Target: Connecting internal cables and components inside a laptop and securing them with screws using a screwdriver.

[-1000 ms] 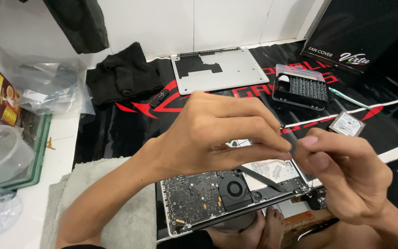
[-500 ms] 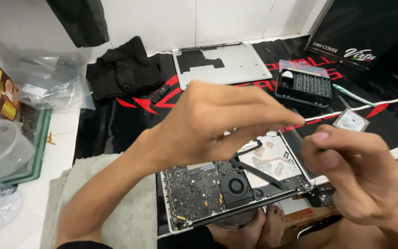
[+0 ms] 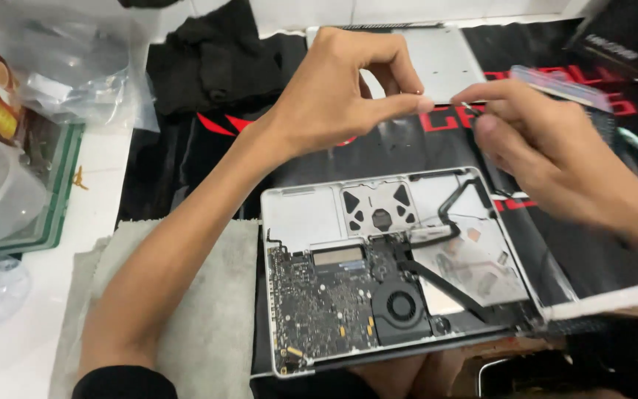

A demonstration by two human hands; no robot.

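Laptop (image 3: 378, 273) lies opened on the black mat (image 3: 186, 177), flat silver shell baring a green board and round black fan. Above it the left hand (image 3: 341, 92) pinches thumb to forefinger; the right hand (image 3: 548, 148), blurred, pinches something tiny, too small to tell, fingertips nearly meeting

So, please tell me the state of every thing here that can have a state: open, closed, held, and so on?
laptop: open underneath, cover off, board and fan exposed
bottom cover: removed, lying flat on the mat
left hand: raised, fingers pinched together
right hand: raised, pinching a thin tool; blurred
black cloth: crumpled
grey towel: spread flat under the left forearm
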